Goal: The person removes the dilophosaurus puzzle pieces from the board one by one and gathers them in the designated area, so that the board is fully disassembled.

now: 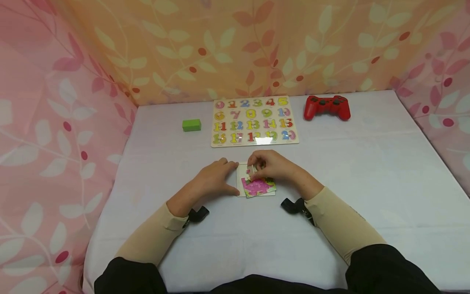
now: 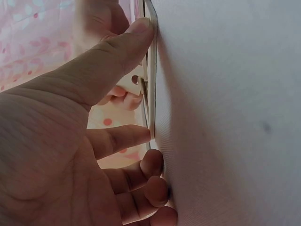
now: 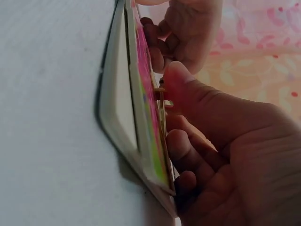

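Observation:
A pale square board (image 1: 240, 192) lies on the white cloth, with a pink and green jigsaw (image 1: 258, 187) tilted askew on top of it. The left hand (image 1: 216, 178) holds the board's left edge between thumb and fingers; in the left wrist view the thumb and a fingertip touch the thin board edge (image 2: 153, 94). My right hand (image 1: 273, 165) pinches a small pale puzzle piece (image 1: 250, 169) at the jigsaw's upper left. From the right wrist the jigsaw (image 3: 149, 103) appears edge-on beside the right thumb; that hand's fingers partly hide the piece.
Behind the hands lies a number board (image 1: 256, 121) with colourful numerals. A green block (image 1: 191, 125) is to its left and a red game controller (image 1: 327, 108) to its right. Flowered cloth (image 1: 235, 49) hangs at the back and sides.

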Demonstrator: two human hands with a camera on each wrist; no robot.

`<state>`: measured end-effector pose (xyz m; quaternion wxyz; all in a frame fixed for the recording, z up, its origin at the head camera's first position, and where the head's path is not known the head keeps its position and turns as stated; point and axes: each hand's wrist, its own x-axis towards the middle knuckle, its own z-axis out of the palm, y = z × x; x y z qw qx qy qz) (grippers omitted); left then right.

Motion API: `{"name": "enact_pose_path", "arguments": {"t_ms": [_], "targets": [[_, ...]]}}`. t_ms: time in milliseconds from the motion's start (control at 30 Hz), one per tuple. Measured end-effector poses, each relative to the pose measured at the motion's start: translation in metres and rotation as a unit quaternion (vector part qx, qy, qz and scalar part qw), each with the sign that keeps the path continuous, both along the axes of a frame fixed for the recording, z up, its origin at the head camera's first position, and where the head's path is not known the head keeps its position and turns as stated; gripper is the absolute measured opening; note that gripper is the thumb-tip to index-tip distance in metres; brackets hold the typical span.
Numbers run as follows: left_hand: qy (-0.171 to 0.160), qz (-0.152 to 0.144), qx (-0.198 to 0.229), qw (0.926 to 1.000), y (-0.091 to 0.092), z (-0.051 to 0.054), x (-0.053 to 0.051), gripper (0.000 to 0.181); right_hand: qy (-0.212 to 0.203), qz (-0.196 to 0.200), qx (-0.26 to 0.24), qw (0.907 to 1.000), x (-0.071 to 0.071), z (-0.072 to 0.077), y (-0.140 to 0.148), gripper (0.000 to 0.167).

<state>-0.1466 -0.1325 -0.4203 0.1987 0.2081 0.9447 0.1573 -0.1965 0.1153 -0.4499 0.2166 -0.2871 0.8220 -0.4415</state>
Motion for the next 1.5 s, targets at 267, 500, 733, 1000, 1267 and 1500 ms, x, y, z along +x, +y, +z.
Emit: {"name": "enact_pose_path", "arguments": {"t_ms": [267,500,733,1000,1267,1500], "targets": [[0.005,-0.009,-0.005,0.9999,-0.006,0.001,-0.002,0.094,0.039,-0.048,-0.003,0.9981,0.002,0.001,-0.013,0.037],[0.036,0.006,0.002,0.9993,-0.036,0.005,0.004,0.090,0.158,-0.001,0.015,0.9873,-0.008,0.005,-0.054,0.027],[0.065,-0.010,0.005,0.9978,-0.024,0.002,0.006,0.079,0.121,-0.019,0.013,0.9923,-0.005,0.007,-0.040,0.017],[0.055,-0.014,-0.004,0.9984,-0.015,0.000,0.007,0.085,0.042,-0.032,0.001,0.9986,0.002,0.018,-0.022,0.014],[0.042,-0.022,0.006,0.9989,-0.004,-0.005,0.007,0.085,0.007,-0.053,-0.008,0.9986,0.005,0.031,0.003,0.014],[0.044,-0.027,0.001,0.9987,0.001,-0.007,0.004,0.084,-0.056,-0.039,-0.099,0.9927,0.011,0.050,0.017,0.012]]}}
